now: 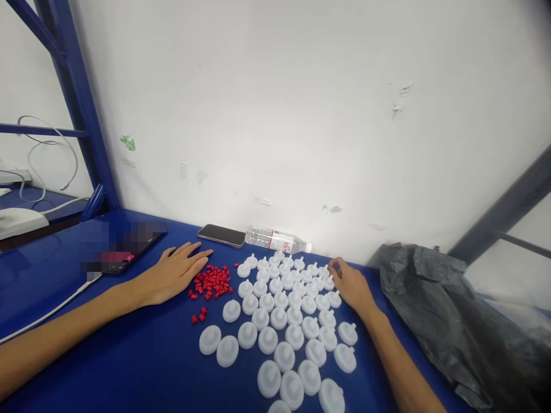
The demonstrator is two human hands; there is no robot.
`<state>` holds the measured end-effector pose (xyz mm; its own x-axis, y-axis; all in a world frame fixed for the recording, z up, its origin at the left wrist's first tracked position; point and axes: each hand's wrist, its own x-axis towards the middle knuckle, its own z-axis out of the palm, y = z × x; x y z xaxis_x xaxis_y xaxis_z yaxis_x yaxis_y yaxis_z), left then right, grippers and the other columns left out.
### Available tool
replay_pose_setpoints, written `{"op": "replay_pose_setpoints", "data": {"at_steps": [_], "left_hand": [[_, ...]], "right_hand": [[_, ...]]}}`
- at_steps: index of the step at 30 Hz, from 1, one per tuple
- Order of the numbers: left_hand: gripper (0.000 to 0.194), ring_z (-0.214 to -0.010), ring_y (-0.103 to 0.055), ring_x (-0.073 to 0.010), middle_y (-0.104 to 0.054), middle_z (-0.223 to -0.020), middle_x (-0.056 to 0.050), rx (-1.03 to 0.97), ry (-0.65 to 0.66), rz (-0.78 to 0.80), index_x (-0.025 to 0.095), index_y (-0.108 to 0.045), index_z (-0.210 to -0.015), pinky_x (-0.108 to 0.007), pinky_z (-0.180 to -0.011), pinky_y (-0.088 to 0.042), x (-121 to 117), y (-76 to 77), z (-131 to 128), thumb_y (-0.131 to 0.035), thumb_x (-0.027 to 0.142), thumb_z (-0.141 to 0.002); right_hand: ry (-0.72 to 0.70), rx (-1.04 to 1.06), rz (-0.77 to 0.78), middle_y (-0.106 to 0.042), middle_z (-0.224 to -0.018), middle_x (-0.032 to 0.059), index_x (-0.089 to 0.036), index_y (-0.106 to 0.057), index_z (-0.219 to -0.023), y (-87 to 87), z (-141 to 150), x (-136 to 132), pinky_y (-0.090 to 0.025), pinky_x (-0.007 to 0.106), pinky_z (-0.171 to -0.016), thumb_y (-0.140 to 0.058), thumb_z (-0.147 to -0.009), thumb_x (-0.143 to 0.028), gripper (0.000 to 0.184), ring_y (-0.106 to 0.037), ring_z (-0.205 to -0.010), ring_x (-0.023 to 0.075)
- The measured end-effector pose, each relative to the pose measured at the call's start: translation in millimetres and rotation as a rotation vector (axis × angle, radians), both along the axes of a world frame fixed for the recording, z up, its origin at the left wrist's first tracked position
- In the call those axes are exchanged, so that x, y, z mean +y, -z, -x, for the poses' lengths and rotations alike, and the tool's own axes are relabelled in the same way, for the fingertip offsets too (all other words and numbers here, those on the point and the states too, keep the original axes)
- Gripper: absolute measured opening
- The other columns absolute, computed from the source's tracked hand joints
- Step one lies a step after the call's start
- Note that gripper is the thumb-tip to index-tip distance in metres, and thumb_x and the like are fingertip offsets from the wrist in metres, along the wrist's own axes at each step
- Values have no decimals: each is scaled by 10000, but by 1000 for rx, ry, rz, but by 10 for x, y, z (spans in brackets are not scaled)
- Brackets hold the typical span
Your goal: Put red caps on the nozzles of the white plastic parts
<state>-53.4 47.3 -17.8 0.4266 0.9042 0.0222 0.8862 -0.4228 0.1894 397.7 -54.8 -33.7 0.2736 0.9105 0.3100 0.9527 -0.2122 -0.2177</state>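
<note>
My left hand (pixel 178 272) lies flat on the blue table, fingers spread, beside a heap of small red plastic caps (pixel 213 281). Several white round plastic pieces (pixel 279 317), disc-shaped with a short nozzle on top, are spread over the middle of the table in loose rows. At the back right edge of this group rests my right hand (pixel 350 284). Its fingers are bent and somewhat apart, close to or touching the outermost white pieces, and none is visibly lifted. A few red caps (pixel 198 316) lie apart from the heap, nearer to me.
Against the white wall lie a phone (pixel 221 235) and a clear water bottle (pixel 278 239) on its side. Another dark device (pixel 133 252) with a white cable (pixel 51 312) is at left. A black plastic bag (pixel 424 298) sits at right. Blue frame posts (pixel 81 97) stand at left.
</note>
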Motion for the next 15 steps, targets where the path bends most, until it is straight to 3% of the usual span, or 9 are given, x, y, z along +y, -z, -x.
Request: {"op": "replay_pose_setpoints", "data": {"at_steps": [4, 8, 15], "left_hand": [[515, -1475, -231, -284, -406, -1578, 4, -18, -3, -36, 453, -390, -1405, -582, -1138, -98, 18, 36, 12, -195, 525, -933], [525, -1450, -266, -314, -458, -1540, 3, -53, -15, -86, 450, -442, -1375, -592, -1122, -115, 35, 77, 26, -170, 520, -932], [543, -1327, -398, -249, -596, -1347, 28, -132, 27, -186, 444, -496, -1324, -511, -1111, -179, 48, 81, 33, -134, 509, -924]], "right_hand": [[0, -2, -4, -620, -644, -26, -246, -543, -960, -3, 6, -6, -293, 251, -557, -430, -927, -311, 135, -591, -590, 164], [0, -4, -6, -623, -647, -24, -244, -550, -968, -10, 12, -7, -295, 252, -554, -430, -929, -313, 144, -600, -595, 165], [25, -19, -47, -636, -672, -27, -255, -570, -966, -42, 30, -42, -302, 249, -562, -449, -925, -314, 140, -606, -617, 159]]}}
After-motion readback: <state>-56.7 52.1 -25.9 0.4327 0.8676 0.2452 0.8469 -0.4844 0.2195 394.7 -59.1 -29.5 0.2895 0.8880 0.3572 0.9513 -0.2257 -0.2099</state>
